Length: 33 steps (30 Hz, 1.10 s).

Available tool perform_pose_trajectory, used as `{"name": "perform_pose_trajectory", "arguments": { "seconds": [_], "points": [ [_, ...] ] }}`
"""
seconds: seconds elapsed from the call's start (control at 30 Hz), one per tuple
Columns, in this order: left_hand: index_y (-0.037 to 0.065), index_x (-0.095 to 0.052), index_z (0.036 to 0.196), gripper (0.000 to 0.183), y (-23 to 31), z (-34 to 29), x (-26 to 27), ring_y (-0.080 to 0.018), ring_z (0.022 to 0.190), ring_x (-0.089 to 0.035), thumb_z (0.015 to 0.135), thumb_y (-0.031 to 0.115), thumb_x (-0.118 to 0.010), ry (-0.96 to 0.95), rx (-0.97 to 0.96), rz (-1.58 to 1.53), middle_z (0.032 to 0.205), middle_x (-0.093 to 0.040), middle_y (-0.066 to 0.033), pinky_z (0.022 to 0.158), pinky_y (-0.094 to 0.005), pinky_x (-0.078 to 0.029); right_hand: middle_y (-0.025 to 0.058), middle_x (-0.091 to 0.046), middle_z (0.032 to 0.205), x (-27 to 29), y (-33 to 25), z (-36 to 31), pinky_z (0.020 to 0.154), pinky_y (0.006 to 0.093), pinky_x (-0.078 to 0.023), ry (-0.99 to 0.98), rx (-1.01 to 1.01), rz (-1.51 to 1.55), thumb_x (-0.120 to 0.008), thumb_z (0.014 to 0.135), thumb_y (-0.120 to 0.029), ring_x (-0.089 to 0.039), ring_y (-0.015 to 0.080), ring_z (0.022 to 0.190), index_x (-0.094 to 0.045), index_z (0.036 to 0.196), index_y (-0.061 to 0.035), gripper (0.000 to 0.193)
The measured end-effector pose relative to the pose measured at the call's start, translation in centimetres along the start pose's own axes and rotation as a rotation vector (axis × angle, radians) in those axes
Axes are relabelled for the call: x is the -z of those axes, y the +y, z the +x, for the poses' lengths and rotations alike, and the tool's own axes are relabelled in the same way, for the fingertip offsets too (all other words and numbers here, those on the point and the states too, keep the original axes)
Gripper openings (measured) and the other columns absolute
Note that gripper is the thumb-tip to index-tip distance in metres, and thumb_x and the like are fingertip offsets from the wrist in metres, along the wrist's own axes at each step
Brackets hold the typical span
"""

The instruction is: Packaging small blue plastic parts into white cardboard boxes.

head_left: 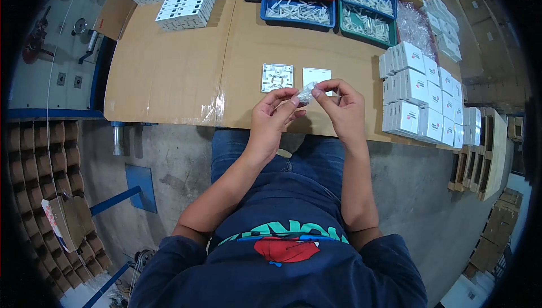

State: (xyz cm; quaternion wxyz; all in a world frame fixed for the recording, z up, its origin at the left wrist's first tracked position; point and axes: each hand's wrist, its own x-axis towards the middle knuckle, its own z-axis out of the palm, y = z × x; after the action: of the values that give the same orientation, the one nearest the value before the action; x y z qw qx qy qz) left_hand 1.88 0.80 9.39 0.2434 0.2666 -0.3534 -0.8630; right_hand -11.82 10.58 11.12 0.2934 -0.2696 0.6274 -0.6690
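My left hand (pixel 275 117) and my right hand (pixel 341 107) meet over the near edge of a cardboard-covered table (pixel 169 76). Between their fingertips they pinch a small clear plastic bag (pixel 306 92). Just beyond the hands lie a white square plate with its ribbed back up (pixel 277 77) and a plain white square cover (pixel 315 75), side by side on the cardboard.
Stacks of small white boxes (pixel 420 96) stand at the right. Blue and green trays (pixel 299 10) with small white and blue parts sit at the far edge, and white moulded parts (pixel 186 6) are piled at the far left. Clear bags (pixel 412 23) lie at the far right. Cardboard cartons are at the floor's left.
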Motion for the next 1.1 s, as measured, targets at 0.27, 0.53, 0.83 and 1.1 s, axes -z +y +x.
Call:
{"name": "perform_pose_trajectory", "arguments": {
  "seconds": [0.27, 0.53, 0.83, 1.1],
  "points": [
    [0.0, -0.061, 0.116, 0.017, -0.5, 0.1, 0.5, -0.0212, 0.101, -0.068, 0.099, 0.005, -0.062, 0.03, -0.031, -0.015, 0.113, -0.065, -0.0105, 0.09, -0.037, -0.059, -0.008, -0.055, 0.073, 0.9, -1.0, -0.2, 0.049, 0.0203, -0.02, -0.111, -0.124, -0.134, -0.073, 0.092, -0.007, -0.034, -0.0039, 0.056, -0.068, 0.094, -0.0012, 0.008],
    [0.001, -0.059, 0.122, 0.026, -0.5, -0.2, -0.2, -0.0178, 0.108, -0.064, 0.096, 0.0, -0.063, -0.07, -0.038, 0.012, 0.117, -0.062, -0.0094, 0.095, -0.0351, -0.056, -0.0094, -0.054, 0.07, 0.8, 0.2, -0.1, 0.049, 0.0194, -0.022, -0.053, -0.042, -0.108, -0.074, 0.091, -0.008, -0.034, -0.0039, 0.056, -0.067, 0.092, -0.0023, 0.009],
    [0.001, -0.057, 0.122, 0.027, -0.5, -0.1, 0.0, -0.0165, 0.104, -0.064, 0.096, 0.0, -0.064, 0.018, 0.015, 0.014, 0.115, -0.061, -0.0091, 0.092, -0.035, -0.056, -0.0041, -0.063, 0.087, 0.9, -0.6, -0.2, 0.056, 0.0162, -0.032, -0.13, -0.088, -0.039, -0.071, 0.094, -0.004, -0.044, -0.0031, 0.065, -0.067, 0.105, 0.0016, 0.013],
    [0.002, -0.057, 0.12, 0.024, -0.7, -0.1, 0.3, -0.0178, 0.103, -0.064, 0.097, 0.001, -0.063, 0.036, 0.005, -0.052, 0.113, -0.062, -0.0092, 0.092, -0.0365, -0.056, -0.0093, -0.056, 0.074, 1.3, -0.8, -0.5, 0.053, 0.0161, -0.026, -0.209, -0.174, -0.119, -0.072, 0.093, -0.005, -0.04, -0.0049, 0.06, -0.068, 0.106, 0.0014, 0.014]
  ]
}}
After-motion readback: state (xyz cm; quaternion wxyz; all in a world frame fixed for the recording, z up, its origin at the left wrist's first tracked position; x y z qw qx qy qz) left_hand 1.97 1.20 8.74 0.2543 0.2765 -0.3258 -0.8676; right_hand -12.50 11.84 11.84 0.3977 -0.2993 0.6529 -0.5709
